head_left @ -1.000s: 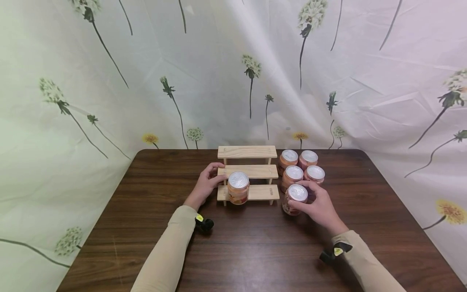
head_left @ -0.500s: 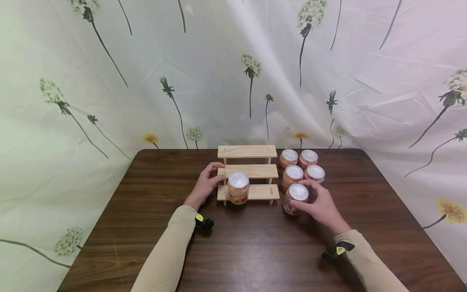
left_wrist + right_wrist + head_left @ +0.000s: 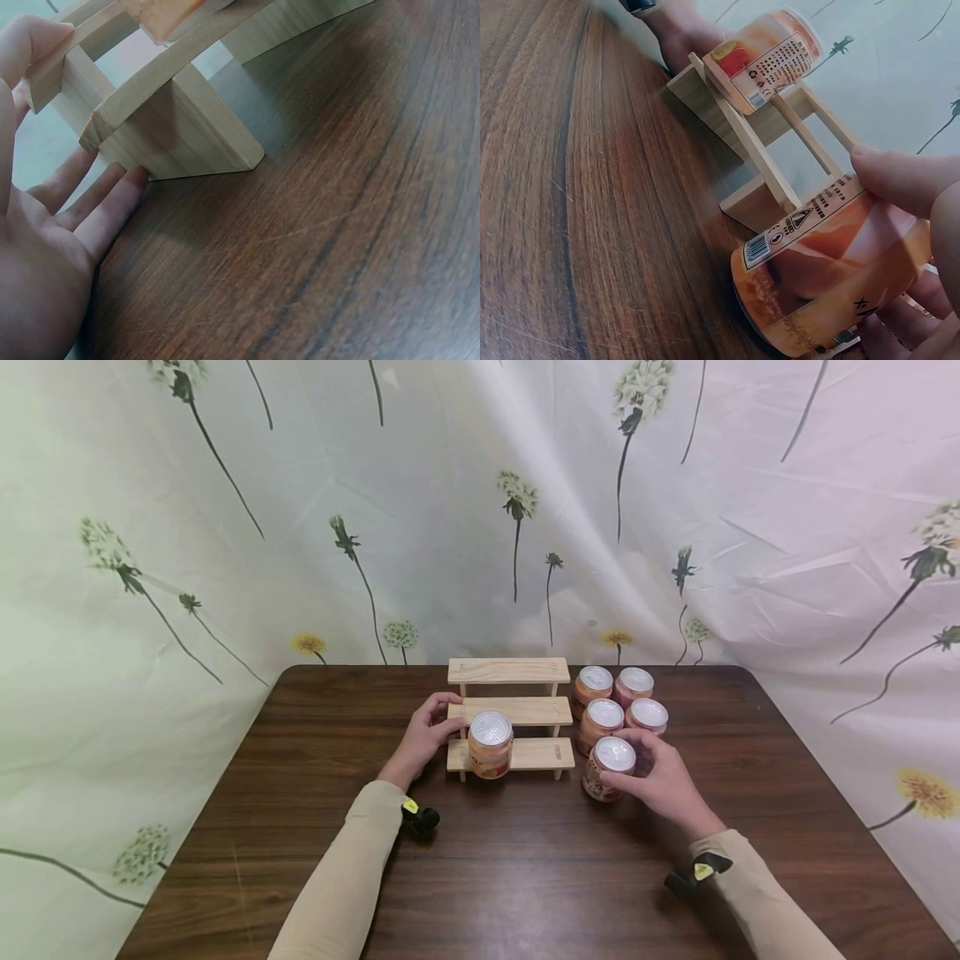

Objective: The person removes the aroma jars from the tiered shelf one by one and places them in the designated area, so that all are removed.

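A three-tier wooden display rack (image 3: 529,753) stands on the table. My left hand (image 3: 423,739) holds its left end at the middle tier, with the thumb and a finger on either side of the board; other fingers (image 3: 124,199) touch the side panel in the left wrist view. An orange-labelled can (image 3: 491,752) with a silver lid sits upright on the lowest tier, toward the left. My right hand (image 3: 662,779) grips another such can (image 3: 821,274) between thumb and fingers, right of the rack; whether its base touches the table I cannot tell.
Several more silver-lidded cans (image 3: 602,718) stand grouped behind my right hand, close to the rack's right side. A dark wood-grain table (image 3: 510,877) lies under everything, with a dandelion-print cloth (image 3: 450,510) hanging behind its far edge.
The gripped can and my right hand have shifted very slightly to the right. My left hand, the rack and the can on it have stayed put.
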A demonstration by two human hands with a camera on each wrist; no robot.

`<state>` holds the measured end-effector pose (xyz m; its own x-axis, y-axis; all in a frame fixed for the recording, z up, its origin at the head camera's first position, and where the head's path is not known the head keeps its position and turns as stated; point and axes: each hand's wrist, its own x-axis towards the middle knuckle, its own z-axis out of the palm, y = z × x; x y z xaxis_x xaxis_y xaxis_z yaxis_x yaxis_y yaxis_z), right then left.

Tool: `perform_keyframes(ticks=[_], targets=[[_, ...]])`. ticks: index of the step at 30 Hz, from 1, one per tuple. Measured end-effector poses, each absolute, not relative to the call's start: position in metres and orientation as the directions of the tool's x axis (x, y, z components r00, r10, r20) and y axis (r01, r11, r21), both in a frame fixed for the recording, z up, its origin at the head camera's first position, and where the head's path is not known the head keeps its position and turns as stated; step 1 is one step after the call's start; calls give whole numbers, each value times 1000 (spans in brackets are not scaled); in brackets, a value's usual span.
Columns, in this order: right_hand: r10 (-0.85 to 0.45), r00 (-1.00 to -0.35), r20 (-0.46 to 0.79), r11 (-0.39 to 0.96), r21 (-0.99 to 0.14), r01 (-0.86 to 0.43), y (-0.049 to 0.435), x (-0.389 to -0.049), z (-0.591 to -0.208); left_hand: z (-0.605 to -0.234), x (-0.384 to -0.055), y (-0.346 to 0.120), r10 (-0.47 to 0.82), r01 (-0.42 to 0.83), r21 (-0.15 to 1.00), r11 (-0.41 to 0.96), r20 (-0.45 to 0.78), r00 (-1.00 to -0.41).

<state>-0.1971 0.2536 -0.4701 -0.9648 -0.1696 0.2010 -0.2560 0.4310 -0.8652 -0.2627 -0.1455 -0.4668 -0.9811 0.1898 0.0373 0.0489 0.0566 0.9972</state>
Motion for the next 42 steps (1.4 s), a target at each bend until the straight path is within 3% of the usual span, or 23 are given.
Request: perform_keyframes(ticks=[29,36,42], targets=[[-202,-962,182,433,-865,-254,255,-196,-466,-465,-262,-145,185,32,998,51,23,-982],[-229,-958,174,430,-864,-260,258,-196,-465,-481,-271,-146,172,36,998,47,28,-985],[-239,-947,216,387,-873,-297,260,-195,-451,-466,-262,-145,179,33,998,45,24,-984]])
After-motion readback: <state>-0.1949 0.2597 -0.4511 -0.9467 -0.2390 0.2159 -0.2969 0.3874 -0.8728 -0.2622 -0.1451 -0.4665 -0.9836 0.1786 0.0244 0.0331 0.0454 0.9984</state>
